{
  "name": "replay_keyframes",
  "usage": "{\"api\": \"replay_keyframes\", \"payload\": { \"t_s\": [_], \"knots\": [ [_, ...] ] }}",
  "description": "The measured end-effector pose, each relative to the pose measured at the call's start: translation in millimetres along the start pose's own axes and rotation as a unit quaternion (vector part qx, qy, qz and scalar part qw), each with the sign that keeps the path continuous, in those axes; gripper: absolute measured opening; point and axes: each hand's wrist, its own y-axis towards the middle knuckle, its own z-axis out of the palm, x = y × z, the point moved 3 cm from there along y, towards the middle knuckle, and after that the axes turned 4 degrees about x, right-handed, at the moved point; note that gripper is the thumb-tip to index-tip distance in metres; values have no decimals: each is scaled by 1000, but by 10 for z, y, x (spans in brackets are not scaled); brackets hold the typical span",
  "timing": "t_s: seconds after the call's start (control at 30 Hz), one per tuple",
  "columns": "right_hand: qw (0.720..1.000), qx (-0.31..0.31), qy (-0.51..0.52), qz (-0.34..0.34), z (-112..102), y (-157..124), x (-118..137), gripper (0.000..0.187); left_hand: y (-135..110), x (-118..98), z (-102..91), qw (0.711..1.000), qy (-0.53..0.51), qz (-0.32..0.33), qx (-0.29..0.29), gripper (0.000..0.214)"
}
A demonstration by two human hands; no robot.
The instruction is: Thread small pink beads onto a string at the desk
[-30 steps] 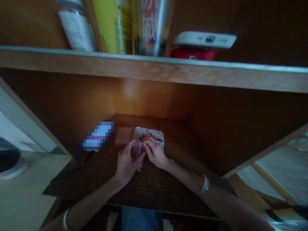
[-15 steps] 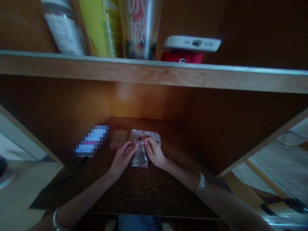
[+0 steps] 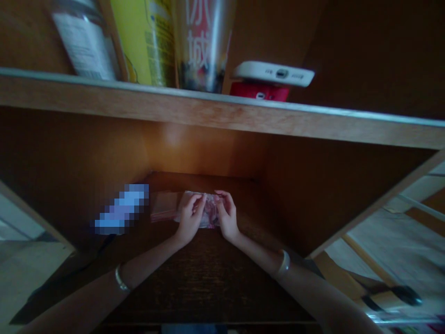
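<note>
Between my hands is a small clear plastic bag [image 3: 210, 209] with something pinkish in it that is too small to name. My left hand [image 3: 189, 219] pinches the bag's left side between thumb and fingers. At the opposite side, my right hand [image 3: 228, 217] has its thumb and forefinger closed on the upper edge, the other fingers curled. A pale, crinkled sheet or packet [image 3: 185, 196] lies behind the bag, partly covered by my left hand. Left of it rests a flat stack of clear bags with reddish edges [image 3: 164, 207].
A blurred-out phone-like screen [image 3: 121, 208] leans at the left on the dark wooden desk [image 3: 205, 278]. Overhead runs a shelf edge [image 3: 208, 109], bearing a jar [image 3: 85, 44], a yellow package [image 3: 146, 44], a clear cup [image 3: 203, 46], a white device [image 3: 274, 73] and a red box [image 3: 259, 91].
The bag, which hung toward me between my hands, is now drawn up and lies flatter over the pale sheet. My hands have moved slightly apart. The whole view has tilted a little.
</note>
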Motion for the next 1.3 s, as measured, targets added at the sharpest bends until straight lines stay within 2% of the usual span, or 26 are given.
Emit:
{"api": "replay_keyframes", "payload": {
  "t_s": [0.17, 0.4, 0.6, 0.7, 0.97, 1.13, 1.3],
  "knots": [
    [996, 35, 56, 64, 20, 1, -40, 18, -82, -38, -59, 999, 30, 17, 14, 17],
    [993, 74, 64, 64, 40, -17, 60, 24, -70, 39, -62, 999, 12, 26, 24, 16],
    [995, 49, 62, 61, 36, -39, 49, 20, -66, 75, -56, 999, 5, 41, 13, 16],
    [995, 36, 71, 56, 30, -46, 43, 16, -62, 75, -80, 999, 17, 45, -12, 16],
    [996, 42, 72, 45, 26, -53, 51, 12, -57, 56, -116, 995, 26, 72, -60, 14],
    [996, 34, 70, 36, 22, -45, 57, 12, -67, 69, -119, 997, 22, 49, -54, 15],
    [996, 30, 70, 47, 16, -31, 61, 12, -71, 95, -121, 998, -24, 25, -54, 18]
  ]
}}
